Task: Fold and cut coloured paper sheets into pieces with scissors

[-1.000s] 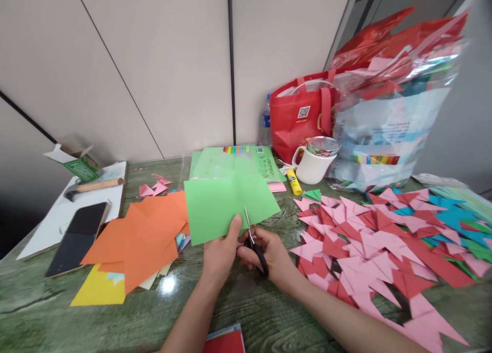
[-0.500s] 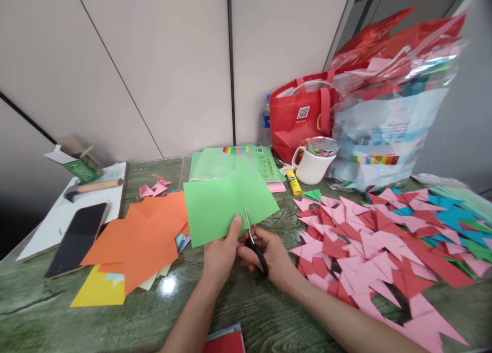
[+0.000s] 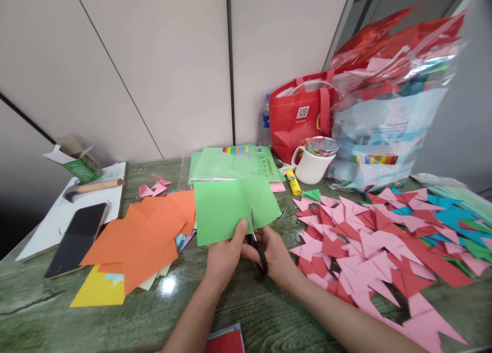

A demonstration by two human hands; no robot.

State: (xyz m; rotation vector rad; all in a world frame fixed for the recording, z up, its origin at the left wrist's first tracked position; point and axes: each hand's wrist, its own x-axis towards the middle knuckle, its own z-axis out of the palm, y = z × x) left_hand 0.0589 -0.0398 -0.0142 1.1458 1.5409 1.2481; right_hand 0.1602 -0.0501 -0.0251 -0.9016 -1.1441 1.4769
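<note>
A sheet of green paper (image 3: 223, 209) is held up over the table by my left hand (image 3: 226, 255), thumb on its face near the lower edge. My right hand (image 3: 277, 253) grips black-handled scissors (image 3: 260, 253), fingers around the handles. Their blades lie in a cut running up from the paper's lower edge, and the part right of the cut tilts away. Orange paper sheets (image 3: 146, 235) are fanned out to the left of my left hand. Folded pink and red paper pieces (image 3: 361, 245) spread to the right of my right hand.
At the back stand a white mug (image 3: 313, 166), a red bag (image 3: 292, 122) and a clear plastic bag (image 3: 384, 122). A glue stick (image 3: 293, 182) lies before the mug. On the left are a phone (image 3: 79, 237), a hammer (image 3: 92, 188) and a small box (image 3: 79, 163).
Both hands and the green paper have shifted slightly right. The scissor blades have closed more, and the right part of the sheet bends farther away along the cut.
</note>
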